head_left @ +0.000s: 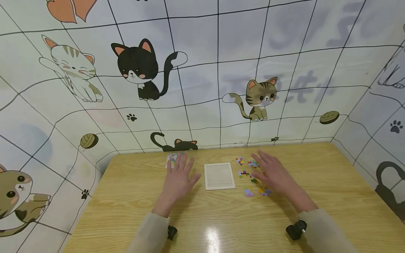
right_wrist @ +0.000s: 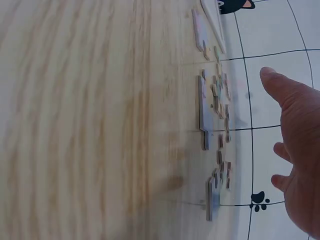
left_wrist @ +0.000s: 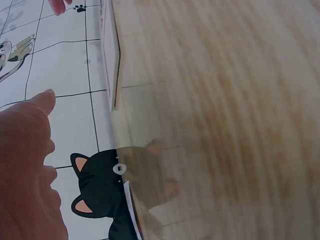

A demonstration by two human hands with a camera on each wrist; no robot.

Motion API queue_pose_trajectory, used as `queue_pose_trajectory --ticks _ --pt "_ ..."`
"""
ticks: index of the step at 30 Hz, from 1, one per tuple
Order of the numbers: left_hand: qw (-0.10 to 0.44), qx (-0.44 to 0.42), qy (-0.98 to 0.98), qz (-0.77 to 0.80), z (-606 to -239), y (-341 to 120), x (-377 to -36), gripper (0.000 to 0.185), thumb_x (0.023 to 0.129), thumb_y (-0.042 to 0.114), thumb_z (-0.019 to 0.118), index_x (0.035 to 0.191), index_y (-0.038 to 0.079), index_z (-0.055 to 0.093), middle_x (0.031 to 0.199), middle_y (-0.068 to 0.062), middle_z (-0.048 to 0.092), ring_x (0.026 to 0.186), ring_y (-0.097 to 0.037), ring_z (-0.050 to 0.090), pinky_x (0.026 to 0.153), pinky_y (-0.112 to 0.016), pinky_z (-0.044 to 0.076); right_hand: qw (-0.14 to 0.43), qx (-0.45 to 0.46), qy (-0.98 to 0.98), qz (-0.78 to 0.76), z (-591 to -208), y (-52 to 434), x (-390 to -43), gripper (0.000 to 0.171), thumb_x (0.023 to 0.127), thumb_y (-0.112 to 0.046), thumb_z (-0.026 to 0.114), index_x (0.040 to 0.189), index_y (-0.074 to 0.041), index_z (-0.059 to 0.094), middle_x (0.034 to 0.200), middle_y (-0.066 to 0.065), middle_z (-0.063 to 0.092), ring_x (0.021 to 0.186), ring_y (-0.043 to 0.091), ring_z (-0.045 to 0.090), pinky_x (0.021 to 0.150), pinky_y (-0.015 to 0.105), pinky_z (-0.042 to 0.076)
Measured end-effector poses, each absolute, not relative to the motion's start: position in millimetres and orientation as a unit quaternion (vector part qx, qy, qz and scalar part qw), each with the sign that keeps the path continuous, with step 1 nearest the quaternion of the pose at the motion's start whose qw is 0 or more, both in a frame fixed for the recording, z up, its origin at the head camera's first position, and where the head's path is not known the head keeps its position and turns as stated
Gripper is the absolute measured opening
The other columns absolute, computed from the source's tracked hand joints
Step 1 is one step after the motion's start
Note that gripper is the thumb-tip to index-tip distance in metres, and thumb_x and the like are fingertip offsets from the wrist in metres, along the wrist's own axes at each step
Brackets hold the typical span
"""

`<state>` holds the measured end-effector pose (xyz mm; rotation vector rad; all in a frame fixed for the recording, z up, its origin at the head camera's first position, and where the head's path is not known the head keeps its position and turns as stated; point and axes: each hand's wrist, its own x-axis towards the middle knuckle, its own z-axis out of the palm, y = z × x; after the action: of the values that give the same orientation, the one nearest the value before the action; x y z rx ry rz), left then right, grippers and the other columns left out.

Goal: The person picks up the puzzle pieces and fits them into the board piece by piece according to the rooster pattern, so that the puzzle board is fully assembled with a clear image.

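Fingers spread, my left hand (head_left: 178, 180) hovers over the table left of a white square tray (head_left: 220, 188) with a raised rim. Behind its fingertips lies a small picture card (head_left: 168, 162), partly covered by the fingers in the head view. My right hand (head_left: 277, 174) is held with straight fingers over the right side, overlapping some colourful jigsaw pieces (head_left: 248, 192) in that view. Those pieces lie in several small clusters beside the tray. In the right wrist view a gap shows between the hand (right_wrist: 302, 140) and the pieces (right_wrist: 205, 112). Neither hand holds anything.
The wooden table (head_left: 126, 203) ends at the back against a wall covering (head_left: 202, 88) printed with cats and grid lines. Side walls with the same print stand left and right. A black wrist camera (head_left: 295, 230) sits at the right cuff, another (head_left: 172, 232) at the left.
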<state>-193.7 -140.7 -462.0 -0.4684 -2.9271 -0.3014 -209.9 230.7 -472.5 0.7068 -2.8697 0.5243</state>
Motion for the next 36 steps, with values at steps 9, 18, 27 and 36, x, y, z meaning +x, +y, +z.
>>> queue_pose_trajectory --ticks 9,18,27,36 --pt "0.043 -0.237 -0.954 -0.177 -473.6 -133.8 -194.3 0.079 0.098 0.047 0.066 0.159 0.005 0.037 0.164 -0.022 0.028 0.152 -0.044 0.018 0.119 -0.065 0.014 0.026 0.206 -0.937 0.281 -480.8 215.3 -232.7 0.056 0.099 -0.017 0.07 0.147 0.003 0.05 0.149 0.025 0.047 0.139 0.046 0.04 0.109 0.063 0.037" --pt "0.02 -0.244 -0.946 -0.212 -481.7 -132.4 -197.8 0.081 0.1 0.043 0.066 0.161 0.004 0.031 0.165 -0.02 0.028 0.152 -0.043 0.02 0.119 -0.064 0.016 0.006 0.199 -0.927 0.317 -486.9 207.3 -268.4 0.042 0.097 -0.009 0.07 0.134 0.008 0.061 0.137 0.028 0.057 0.13 0.049 0.047 0.106 0.062 0.04" --pt "-0.043 -0.252 -0.928 -0.27 -492.8 -136.1 -206.3 0.075 0.101 0.038 0.065 0.159 0.003 0.035 0.165 -0.021 0.027 0.154 -0.041 0.018 0.121 -0.062 0.013 -0.051 0.178 -0.911 0.369 -488.0 204.4 -277.3 0.043 0.1 -0.009 0.064 0.138 0.01 0.057 0.135 0.028 0.058 0.121 0.045 0.058 0.099 0.056 0.049" --pt "-0.077 -0.257 -0.928 -0.258 -497.4 -135.9 -209.8 0.078 0.1 0.043 0.065 0.161 0.006 0.032 0.167 -0.016 0.025 0.155 -0.038 0.015 0.122 -0.059 0.008 -0.093 0.145 -0.896 0.41 -492.3 203.3 -287.7 0.046 0.099 -0.016 0.067 0.138 0.007 0.058 0.135 0.024 0.061 0.121 0.04 0.057 0.102 0.053 0.046"
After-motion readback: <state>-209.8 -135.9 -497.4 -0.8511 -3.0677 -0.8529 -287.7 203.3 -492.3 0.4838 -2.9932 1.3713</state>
